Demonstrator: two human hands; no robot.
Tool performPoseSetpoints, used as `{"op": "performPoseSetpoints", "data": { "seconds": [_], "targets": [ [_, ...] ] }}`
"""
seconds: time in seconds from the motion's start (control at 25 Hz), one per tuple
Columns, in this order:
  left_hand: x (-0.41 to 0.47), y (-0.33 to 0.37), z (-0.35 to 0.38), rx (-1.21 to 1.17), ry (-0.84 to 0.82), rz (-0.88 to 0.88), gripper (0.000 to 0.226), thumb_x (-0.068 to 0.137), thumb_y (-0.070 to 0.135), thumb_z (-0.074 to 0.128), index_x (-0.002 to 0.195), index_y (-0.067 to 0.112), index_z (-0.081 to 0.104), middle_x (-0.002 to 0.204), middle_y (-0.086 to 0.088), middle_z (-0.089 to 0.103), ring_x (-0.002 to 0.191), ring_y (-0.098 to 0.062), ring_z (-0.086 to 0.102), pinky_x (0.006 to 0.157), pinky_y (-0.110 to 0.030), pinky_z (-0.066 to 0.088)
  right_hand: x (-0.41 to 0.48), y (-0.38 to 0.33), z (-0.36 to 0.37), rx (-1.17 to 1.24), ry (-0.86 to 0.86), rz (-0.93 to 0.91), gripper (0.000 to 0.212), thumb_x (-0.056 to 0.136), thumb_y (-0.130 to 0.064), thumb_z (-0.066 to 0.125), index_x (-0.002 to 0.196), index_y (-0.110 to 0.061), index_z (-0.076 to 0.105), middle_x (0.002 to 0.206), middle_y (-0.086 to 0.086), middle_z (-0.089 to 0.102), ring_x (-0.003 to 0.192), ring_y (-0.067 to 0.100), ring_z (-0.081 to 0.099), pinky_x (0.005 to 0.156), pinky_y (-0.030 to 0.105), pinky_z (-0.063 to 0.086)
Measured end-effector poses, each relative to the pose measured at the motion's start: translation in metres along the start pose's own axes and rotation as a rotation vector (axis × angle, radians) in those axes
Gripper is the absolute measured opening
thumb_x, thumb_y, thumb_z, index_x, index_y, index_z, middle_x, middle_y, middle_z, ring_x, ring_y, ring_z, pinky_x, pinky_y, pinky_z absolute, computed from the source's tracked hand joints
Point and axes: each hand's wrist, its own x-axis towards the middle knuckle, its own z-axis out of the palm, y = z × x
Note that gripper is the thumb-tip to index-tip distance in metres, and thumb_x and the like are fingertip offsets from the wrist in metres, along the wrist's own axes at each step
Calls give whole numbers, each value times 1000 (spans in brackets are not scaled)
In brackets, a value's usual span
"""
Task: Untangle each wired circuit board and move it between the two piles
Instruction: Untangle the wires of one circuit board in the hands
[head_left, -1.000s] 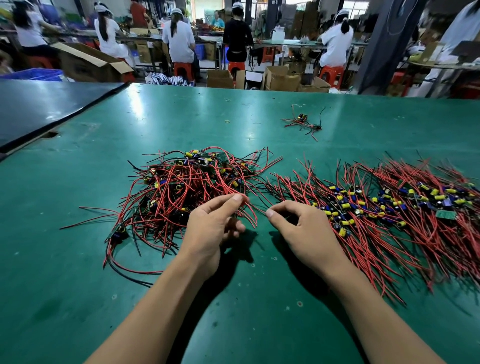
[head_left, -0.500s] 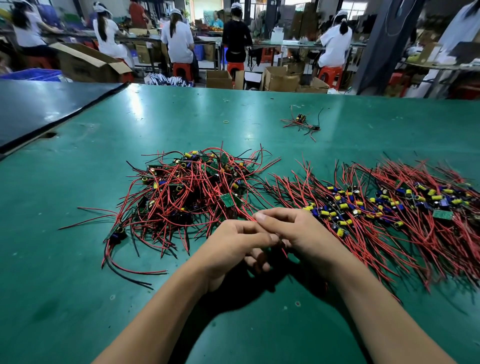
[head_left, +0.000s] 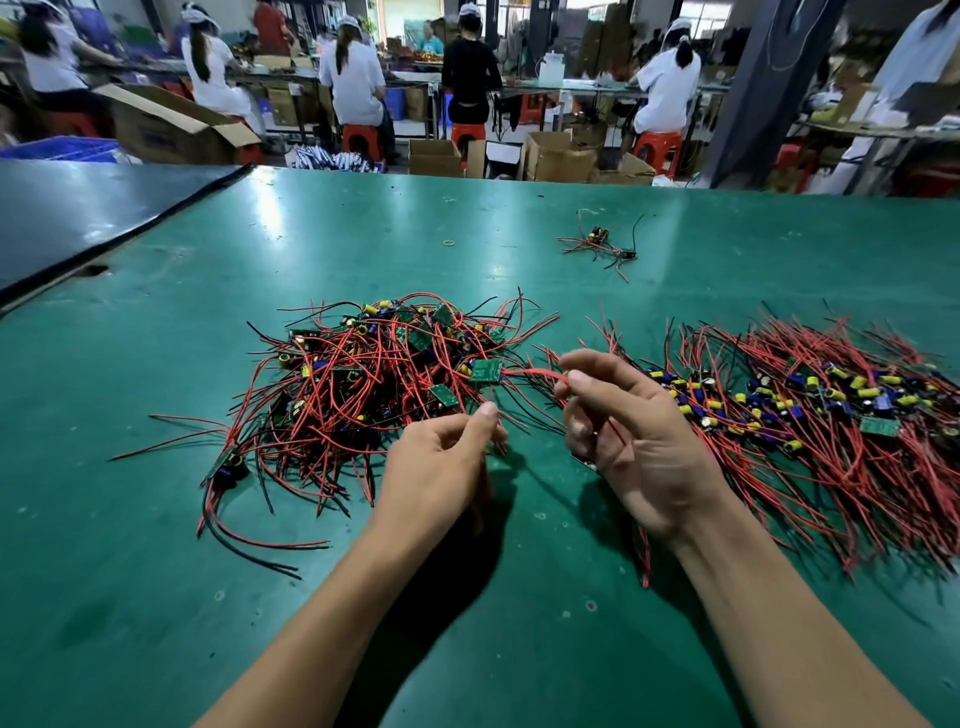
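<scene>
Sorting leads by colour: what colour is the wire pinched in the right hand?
Red: the wire in right hand, head view.

Bright, even overhead light. Glare patches on green table, far half. Soft dark shadows under left hand & right hand. Wide-angle bend at edges. Bkgd workers soft; right wire pile slightly blurred.

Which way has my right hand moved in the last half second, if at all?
Yes. The right hand has drawn rightward, off the left hand and toward the right pile, its fingers pinching a red wire.
</scene>
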Motion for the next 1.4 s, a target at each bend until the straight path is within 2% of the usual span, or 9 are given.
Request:
{"op": "performPoseSetpoints", "data": {
  "seconds": [0.08, 0.16, 0.2, 0.36, 0.48, 0.56, 0.84, 1.12, 1.4],
  "targets": [
    [1, -6, -2, 396, 160, 211, 48, 96, 47, 51, 75, 10, 73, 55, -6, 57, 53, -18, 55, 56, -31, 46, -3, -1, -1, 20, -147, 101, 24, 64, -18, 89, 80, -24, 72, 78, -1, 65, 59, 8, 52, 54, 19, 40],
    [1, -10, -1, 413, 240, 343, 47, 98, 42, 49, 72, 9, 70, 64, -6, 54, 61, -19, 53, 62, -37, 45, -8, -3, -2, 104, -299, 179, 33, 61, -21, 91, 82, -20, 66, 78, 1, 62, 61, 9, 53, 56, 19, 41],
    [3, -10, 1, 283, 219, 332, 46, 100, 38, 48, 72, 10, 70, 62, -2, 53, 57, -16, 50, 57, -35, 43, -10, -4, -2, 123, -347, 197, 34, 61, -19, 91, 83, -18, 65, 77, 2, 60, 60, 9, 52, 55, 19, 42],
    [9, -5, 1, -357, 12, -14, 56, 101, 42, 40, 71, 6, 69, 57, -15, 54, 39, -20, 41, 45, -25, 30, -14, -2, 2, -161, -415, 261, 18, 73, -7, 78, 79, -19, 67, 76, 4, 59, 55, 9, 47, 50, 16, 39],
    [11, -4, -2, -381, -95, -190, 50, 91, 55, 53, 79, 11, 75, 59, -10, 56, 44, -21, 45, 49, -25, 33, -14, 6, 5, -518, -525, 344, 14, 83, -8, 73, 88, -19, 66, 81, -2, 64, 58, 5, 48, 49, 16, 37],
    [12, -6, -1, -351, -134, -224, 38, 91, 45, 59, 86, 11, 75, 63, -8, 54, 50, -21, 45, 50, -25, 34, -14, 11, 6, -617, -561, 385, 9, 88, -17, 74, 92, -20, 67, 79, -9, 63, 61, 3, 48, 52, 16, 35],
    [8, -1, -5, -573, -421, -272, 39, 95, 35, 48, 109, 6, 71, 70, 2, 56, 52, -11, 46, 46, -21, 36, -8, -1, -2, -472, -249, 407, 43, 79, -65, 66, 75, -23, 69, 68, -9, 61, 50, 5, 46, 42, 15, 33],
    [-1, 2, -5, -573, -555, -200, 33, 83, 25, 61, 112, 8, 63, 70, -10, 66, 51, -14, 51, 47, -20, 44, -1, 9, -2, -378, -81, 290, 26, 73, -55, 78, 73, -29, 72, 67, -5, 52, 48, 7, 40, 44, 17, 29],
    [-3, -1, -4, -518, -605, -164, 20, 82, 25, 65, 99, 14, 65, 86, -17, 72, 69, -22, 63, 63, -26, 50, -4, 11, -5, -242, -184, 340, 35, 80, -34, 81, 110, -16, 76, 72, 2, 63, 53, 12, 48, 52, 23, 48]
  ]
}}
